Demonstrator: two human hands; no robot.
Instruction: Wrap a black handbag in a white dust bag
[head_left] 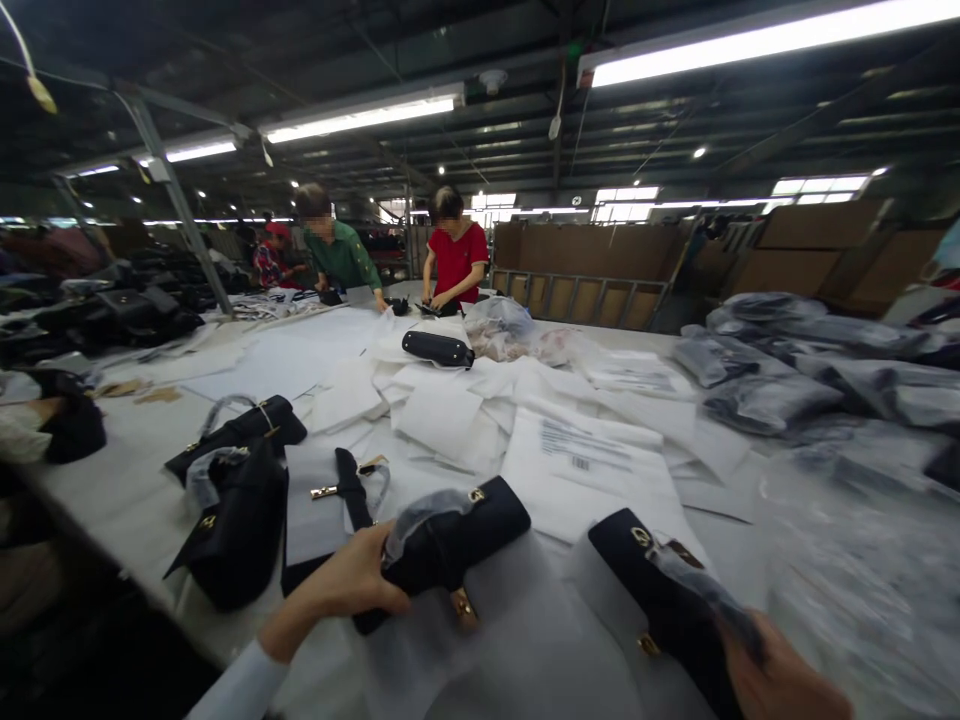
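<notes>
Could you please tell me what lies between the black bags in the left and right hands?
White sheets lie between the left held bag and the right held bag in the head view.

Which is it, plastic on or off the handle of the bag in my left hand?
On: cloudy plastic visibly covers the handle of the black bag in your left hand.

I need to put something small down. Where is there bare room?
The tabletop at left looks bare between the brown scraps, the far-left dark item and two adjacent black bags. The middle is crowded with white sheets, the right with plastic-wrapped bundles, the front with two held bags.
</notes>
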